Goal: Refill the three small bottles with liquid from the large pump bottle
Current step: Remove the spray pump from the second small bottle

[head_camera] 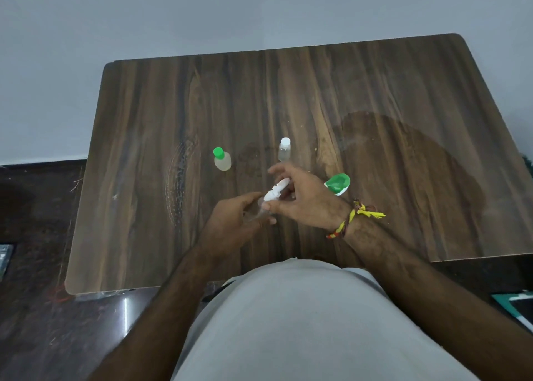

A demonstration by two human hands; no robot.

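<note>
Two small bottles stand upright on the table (pixel 375 92): a green-capped bottle (pixel 222 159), then a white-capped bottle (pixel 284 150). Nearer, the left hand (pixel 230 222) grips a clear bottle (pixel 256 212), the right hand (pixel 305 200) pinching its white pump top (pixel 275 193). A green-and-white object (pixel 338 183) lies just beyond the right hand.

Pale grey wall (pixel 202 14) behind, plain and evenly lit. Dark wood-grain tabletop (pixel 375 98) with rounded corners, far edge against the wall. Large darker stain (pixel 418 173) toward the right edge of the tabletop, smaller faint marks near its middle. Dark brown glossy floor (pixel 31 308) beyond the left edge and the near edge, with a bright light reflection (pixel 125 308) just below the near left corner. Piece of green patterned mat (pixel 516 305) past the near right corner, partly cut off.
</note>
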